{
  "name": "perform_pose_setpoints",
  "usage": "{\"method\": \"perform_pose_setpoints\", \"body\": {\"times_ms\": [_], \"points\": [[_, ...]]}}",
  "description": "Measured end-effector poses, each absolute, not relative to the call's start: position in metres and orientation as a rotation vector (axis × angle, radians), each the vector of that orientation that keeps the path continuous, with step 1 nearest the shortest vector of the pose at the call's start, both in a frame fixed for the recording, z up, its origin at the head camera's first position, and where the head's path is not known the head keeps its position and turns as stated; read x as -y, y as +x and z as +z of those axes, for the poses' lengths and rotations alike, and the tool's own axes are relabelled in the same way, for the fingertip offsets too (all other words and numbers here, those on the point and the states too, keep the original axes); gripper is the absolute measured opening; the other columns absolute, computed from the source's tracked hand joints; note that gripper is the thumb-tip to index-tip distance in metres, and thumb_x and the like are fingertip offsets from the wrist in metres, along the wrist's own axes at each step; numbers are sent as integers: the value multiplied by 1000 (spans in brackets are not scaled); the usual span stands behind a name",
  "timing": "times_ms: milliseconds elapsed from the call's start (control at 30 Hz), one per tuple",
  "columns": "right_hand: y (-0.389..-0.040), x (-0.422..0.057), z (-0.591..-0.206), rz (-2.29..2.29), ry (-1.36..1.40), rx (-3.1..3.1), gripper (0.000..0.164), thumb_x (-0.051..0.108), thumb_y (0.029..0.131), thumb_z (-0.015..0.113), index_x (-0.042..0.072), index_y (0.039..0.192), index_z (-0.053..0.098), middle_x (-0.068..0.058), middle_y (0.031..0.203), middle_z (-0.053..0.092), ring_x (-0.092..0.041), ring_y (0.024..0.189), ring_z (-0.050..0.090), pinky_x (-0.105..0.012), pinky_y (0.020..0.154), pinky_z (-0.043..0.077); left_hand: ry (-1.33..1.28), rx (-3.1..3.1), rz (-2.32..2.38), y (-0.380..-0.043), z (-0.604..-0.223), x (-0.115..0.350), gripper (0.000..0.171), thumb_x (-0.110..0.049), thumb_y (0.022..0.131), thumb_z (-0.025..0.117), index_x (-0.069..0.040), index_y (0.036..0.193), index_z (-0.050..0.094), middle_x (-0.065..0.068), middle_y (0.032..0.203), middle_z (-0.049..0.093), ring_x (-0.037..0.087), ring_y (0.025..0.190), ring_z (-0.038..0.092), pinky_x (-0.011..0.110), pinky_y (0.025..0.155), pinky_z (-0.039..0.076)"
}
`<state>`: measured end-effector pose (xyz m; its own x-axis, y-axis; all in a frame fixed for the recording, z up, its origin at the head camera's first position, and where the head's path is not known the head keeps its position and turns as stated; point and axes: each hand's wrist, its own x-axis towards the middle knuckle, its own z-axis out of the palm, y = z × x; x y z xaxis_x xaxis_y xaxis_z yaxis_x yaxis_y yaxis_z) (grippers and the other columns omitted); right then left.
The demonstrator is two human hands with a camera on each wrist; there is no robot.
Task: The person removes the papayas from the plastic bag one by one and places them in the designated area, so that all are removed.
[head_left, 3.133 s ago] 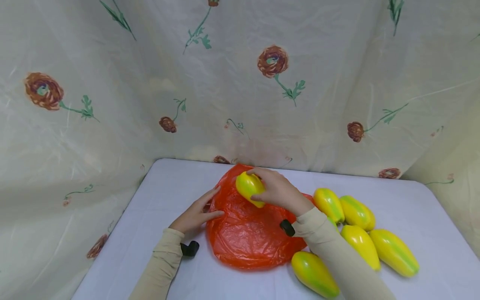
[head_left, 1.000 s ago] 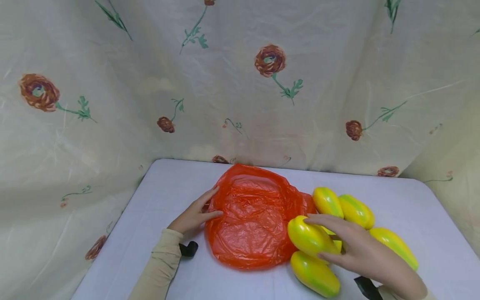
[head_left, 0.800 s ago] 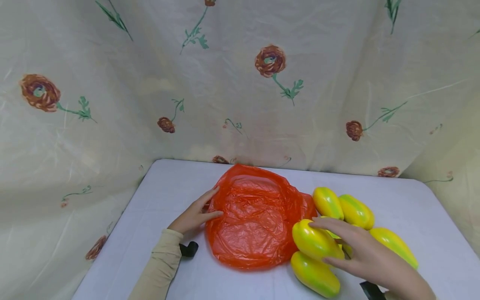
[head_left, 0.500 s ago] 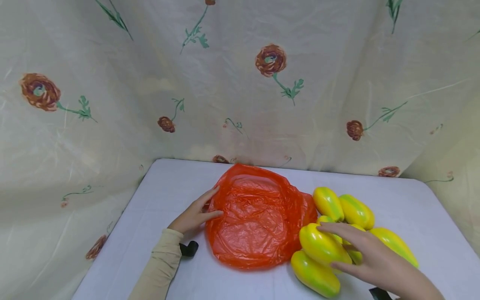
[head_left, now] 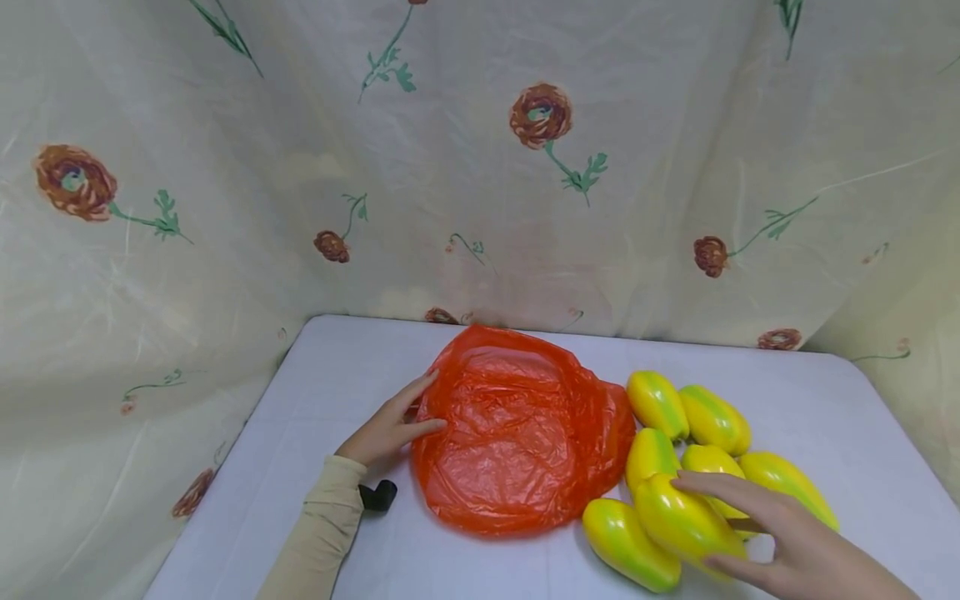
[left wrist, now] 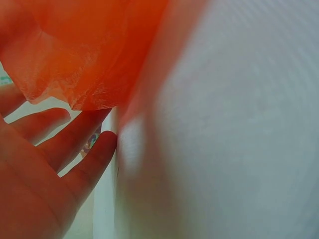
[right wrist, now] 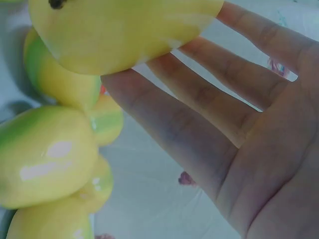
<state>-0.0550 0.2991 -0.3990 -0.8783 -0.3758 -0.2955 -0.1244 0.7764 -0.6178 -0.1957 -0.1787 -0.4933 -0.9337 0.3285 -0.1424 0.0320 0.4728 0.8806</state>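
Note:
A crumpled red plastic bag point(head_left: 510, 467) lies on the table in the middle of the head view. At its left edge is my left hand point(head_left: 390, 425), thumb and fingers spread against the plastic; the left wrist view shows the fingers point(left wrist: 89, 164) fairly straight beside the bag point(left wrist: 94, 50). My right hand point(head_left: 795, 533) holds a yellow papaya point(head_left: 686, 521) with green streaks between thumb and fingertips, over the front of a group of similar papayas. In the right wrist view, the fingertips press along the held papaya point(right wrist: 119, 30); the thumb is hidden.
Several papayas lie to the right of the bag, including one point(head_left: 656, 404) at the back touching or overlapping its edge and one point(head_left: 630, 546) at the front. The white table point(head_left: 337, 358) has a flower-printed curtain point(head_left: 480, 167) behind it.
My right hand with a papaya has moved from over the bag to the right, and in the last second farther right and toward me. The left hand has stayed at the bag.

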Motion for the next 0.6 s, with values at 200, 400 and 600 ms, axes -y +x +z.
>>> {"method": "perform_pose_setpoints", "body": {"times_ms": [200,400,600], "points": [[-51,-309,-406,-921,-204,-2450,90,45,80,85,23,156,43,-17,158,46,-37,127,55,-59,87,60,321,-2425,1450,-196,-492,179,82,-32,97,73,-36,164,27,-1,172,26,32,156,32,56,123,36],[-47,-322,-418,-920,-233,-2418,88,43,83,84,18,156,42,-19,157,46,-16,120,58,-62,88,59,328,-2419,1450,-196,-491,179,82,-31,97,73,-35,164,26,-1,173,25,32,156,32,56,123,36],[-41,-335,-431,-961,-314,-2401,85,38,87,82,10,156,41,-22,155,47,19,105,47,-64,86,58,326,-2412,1453,-195,-490,179,83,-30,97,73,-35,164,25,-1,173,24,31,157,29,55,125,34]]}}
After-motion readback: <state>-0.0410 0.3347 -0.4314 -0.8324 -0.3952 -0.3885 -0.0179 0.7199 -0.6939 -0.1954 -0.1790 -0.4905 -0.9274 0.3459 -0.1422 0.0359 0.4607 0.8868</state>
